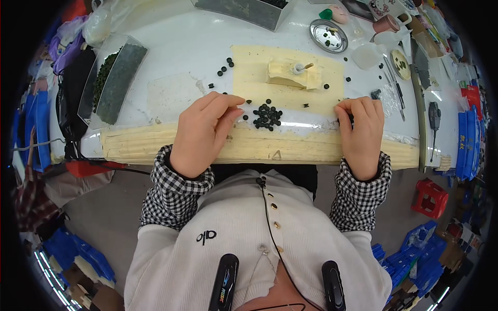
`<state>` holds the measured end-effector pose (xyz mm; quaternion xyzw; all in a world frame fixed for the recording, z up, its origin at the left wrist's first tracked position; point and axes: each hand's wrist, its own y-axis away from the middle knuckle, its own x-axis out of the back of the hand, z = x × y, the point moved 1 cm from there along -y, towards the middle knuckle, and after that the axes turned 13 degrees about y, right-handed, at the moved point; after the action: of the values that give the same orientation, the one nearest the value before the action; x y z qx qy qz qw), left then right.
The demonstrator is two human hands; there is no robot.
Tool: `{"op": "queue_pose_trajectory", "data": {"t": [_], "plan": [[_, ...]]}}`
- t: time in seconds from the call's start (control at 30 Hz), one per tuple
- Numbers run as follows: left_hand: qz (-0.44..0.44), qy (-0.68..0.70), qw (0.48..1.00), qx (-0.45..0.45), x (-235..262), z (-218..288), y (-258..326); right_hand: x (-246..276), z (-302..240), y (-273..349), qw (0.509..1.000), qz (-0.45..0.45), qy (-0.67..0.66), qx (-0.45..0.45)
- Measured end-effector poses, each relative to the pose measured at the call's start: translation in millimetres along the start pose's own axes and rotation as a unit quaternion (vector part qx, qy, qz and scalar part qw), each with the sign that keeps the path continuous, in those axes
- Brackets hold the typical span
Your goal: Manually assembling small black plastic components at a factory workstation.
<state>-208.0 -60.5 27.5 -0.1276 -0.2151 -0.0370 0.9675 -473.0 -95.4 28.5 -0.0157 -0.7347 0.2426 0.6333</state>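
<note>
A loose pile of small black round pieces (267,117) lies near the table's front edge. Left of it is my left hand (202,136), its thumb and forefinger apart with nothing seen between them. A few single black pieces lie close to those fingertips. My right hand (362,136) rests at the right end of the yellow sheet (249,67), fingers curled and thumb against them. Something dark shows at its fingertips, but I cannot make out what. Beyond the pile stands a cream block (280,73) with a small white cup and a thin stick on top.
Clear bins (122,83) of dark pieces stand at the left and far middle. A round metal dish (328,36) sits far right, near a white bottle (367,56) and tweezers (398,93). A padded strip (171,142) lines the front edge. A red stool (430,199) is on the floor.
</note>
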Motion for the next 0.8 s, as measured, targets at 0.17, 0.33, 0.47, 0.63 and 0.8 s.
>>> {"op": "queue_pose_trajectory", "data": {"t": [0.17, 0.33, 0.47, 0.63, 0.8], "plan": [[-0.024, -0.064, 0.997, -0.043, -1, -4, 6, 1, -12, -2, 0.997, 0.020, -0.079, -0.011], [-0.026, -0.137, 0.987, -0.075, -6, 0, 7, 7, -39, 3, 0.975, 0.033, -0.218, -0.025], [0.038, -0.083, 0.991, -0.096, -9, -7, 14, 9, -51, 6, 0.960, -0.001, -0.281, -0.013], [0.033, 0.229, 0.970, 0.067, -10, 7, 17, 2, -63, 12, 0.896, -0.068, -0.430, -0.084], [0.002, 0.459, 0.874, 0.159, -9, 0, 13, 1, -69, 10, 0.745, -0.138, -0.641, -0.122]]}}
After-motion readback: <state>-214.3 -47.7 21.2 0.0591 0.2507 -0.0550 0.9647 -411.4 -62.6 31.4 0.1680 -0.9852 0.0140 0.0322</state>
